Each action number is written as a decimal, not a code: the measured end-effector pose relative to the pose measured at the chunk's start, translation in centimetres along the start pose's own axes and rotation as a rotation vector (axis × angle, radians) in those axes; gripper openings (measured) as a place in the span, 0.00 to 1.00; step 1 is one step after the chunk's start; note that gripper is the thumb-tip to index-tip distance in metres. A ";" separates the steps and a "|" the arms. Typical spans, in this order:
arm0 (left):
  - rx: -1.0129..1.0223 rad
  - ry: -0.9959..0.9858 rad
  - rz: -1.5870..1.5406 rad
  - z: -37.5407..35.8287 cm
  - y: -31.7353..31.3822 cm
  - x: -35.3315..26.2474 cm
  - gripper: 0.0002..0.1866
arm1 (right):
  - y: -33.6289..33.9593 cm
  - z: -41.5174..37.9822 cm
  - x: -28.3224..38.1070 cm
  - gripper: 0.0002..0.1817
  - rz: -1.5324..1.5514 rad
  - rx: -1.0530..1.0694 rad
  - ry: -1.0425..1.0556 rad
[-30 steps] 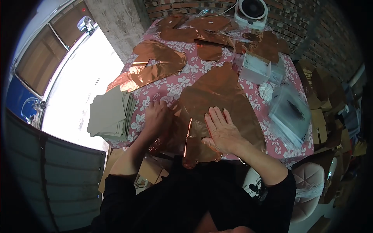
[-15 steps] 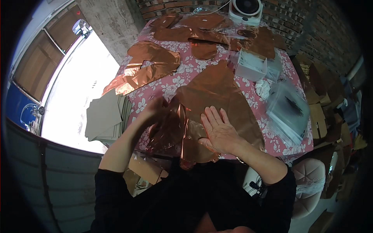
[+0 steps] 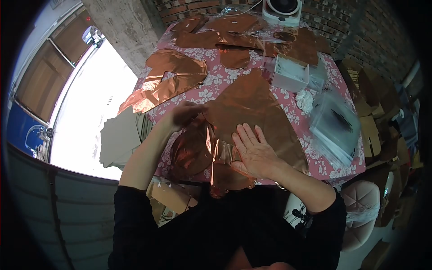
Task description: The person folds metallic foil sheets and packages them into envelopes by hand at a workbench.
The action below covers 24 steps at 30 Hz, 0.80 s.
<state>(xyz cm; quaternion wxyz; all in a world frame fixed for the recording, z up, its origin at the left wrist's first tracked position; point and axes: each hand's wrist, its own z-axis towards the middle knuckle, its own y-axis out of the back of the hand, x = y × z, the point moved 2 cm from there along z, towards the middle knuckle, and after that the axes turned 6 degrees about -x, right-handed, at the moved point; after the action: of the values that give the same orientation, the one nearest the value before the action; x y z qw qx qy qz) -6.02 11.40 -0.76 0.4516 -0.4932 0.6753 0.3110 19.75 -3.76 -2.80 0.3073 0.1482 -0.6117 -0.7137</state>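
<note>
A large copper-coloured foil sheet (image 3: 252, 108) lies flat on the pink flowered tablecloth (image 3: 207, 94). My right hand (image 3: 255, 150) rests on its lower right part, palm turned up and fingers spread, holding nothing. At the sheet's left edge is my left hand (image 3: 186, 114), its fingers bent and pointing right toward the foil; whether they pinch it is hard to see. Under and below my left hand lies a crinkled, shiny foil part (image 3: 191, 148). Another foil piece (image 3: 222, 177) hangs at the table's near edge.
Grey cardboard sheets (image 3: 120, 137) are stacked at the left. More copper foil pieces (image 3: 175, 67) lie farther back. On the right are a white box (image 3: 290, 74), a white cloth bundle (image 3: 304, 102) and clear plastic bags (image 3: 335, 126). A white device (image 3: 282, 17) stands at the back.
My left hand has moved up and slightly right along the foil's left edge. The crinkled foil below it now lies more spread out. My right hand stays in place on the sheet.
</note>
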 end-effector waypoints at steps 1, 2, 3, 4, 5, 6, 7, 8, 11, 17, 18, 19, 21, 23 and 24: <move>-0.005 0.020 0.262 0.6 0.0 -0.4 0.12 | 0.1 0.1 0.0 0.46 -0.009 0.012 0.001; -0.011 0.041 0.525 1.0 -0.1 -0.6 0.13 | 0.2 0.1 0.0 0.45 -0.018 0.023 0.001; -0.010 0.042 0.525 1.1 -0.7 -0.9 0.13 | 0.1 0.1 0.0 0.45 -0.017 0.024 0.001; 0.020 -0.065 0.730 1.1 -1.7 -1.4 0.13 | 0.1 0.1 0.0 0.45 -0.017 0.024 0.001; 0.051 -0.174 0.935 1.2 -2.5 -1.7 0.15 | 0.1 0.0 0.0 0.46 -0.016 0.024 0.000; 0.053 -0.174 0.937 1.5 -2.7 -1.2 0.15 | 0.1 0.0 0.0 0.46 -0.015 0.022 -0.002; -0.051 -0.335 0.981 2.0 -2.9 -0.7 0.13 | 0.1 0.1 0.0 0.46 -0.014 0.026 -0.005; -0.155 -0.497 1.018 2.4 -3.0 -0.4 0.12 | 0.0 0.1 0.0 0.46 -0.013 0.030 -0.010; -0.105 -0.411 1.017 2.2 -4.0 -1.9 0.13 | -0.2 0.0 -0.1 0.46 -0.009 0.026 -0.008; 0.108 -0.211 0.718 0.1 -6.6 -4.0 0.17 | -0.1 0.0 0.0 0.46 -0.002 0.031 -0.021; 0.110 -0.211 0.721 -0.5 -7.2 -4.3 0.17 | 0.0 0.0 0.0 0.46 -0.001 0.029 -0.024; 0.119 -0.187 0.684 -1.3 -8.1 -4.8 0.16 | 0.1 0.0 0.0 0.46 0.003 0.030 -0.023; 0.130 -0.162 0.646 -1.4 -9.1 -5.0 0.16 | 0.1 0.0 0.0 0.46 0.008 0.033 -0.023; 0.172 -0.052 0.682 -0.9 -9.4 -4.6 0.16 | -0.1 0.0 0.0 0.46 -0.015 0.040 -0.016; 0.173 -0.052 0.680 -1.0 -9.7 -4.7 0.16 | 0.0 0.0 0.0 0.46 -0.016 0.042 -0.016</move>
<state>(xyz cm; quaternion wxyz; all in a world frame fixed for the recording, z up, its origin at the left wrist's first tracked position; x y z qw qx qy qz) 3.31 9.25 4.16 0.3794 -0.1921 0.8129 0.3979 19.77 -3.78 -2.84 0.2936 0.1540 -0.6279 -0.7042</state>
